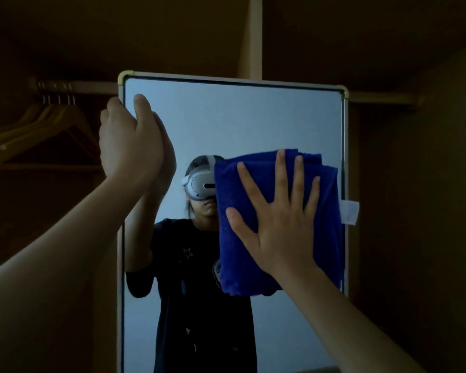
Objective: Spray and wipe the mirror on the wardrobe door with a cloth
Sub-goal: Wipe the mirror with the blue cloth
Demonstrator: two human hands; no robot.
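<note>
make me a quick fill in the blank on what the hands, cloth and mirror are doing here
1. The right hand presses a ____ cloth flat against the mirror.
2. The left hand grips the mirror's ____ edge.
3. Wooden ____ hang from a rail left of the mirror.
4. A white tag sticks out on the cloth's ____ side.

Missing words: blue; left; hangers; right

A: Any readable text?
B: None. The white tag (349,212) on the blue cloth (232,211) looks blank, too blurred to read.
A: Shirt in the mirror (253,117)?
B: Reflected dark shirt (172,265) has a small star outline and pale marks, no letters. The headset (199,187) shows no brand.
A: Hangers (38,125)?
B: Too dark, nothing legible.
</note>
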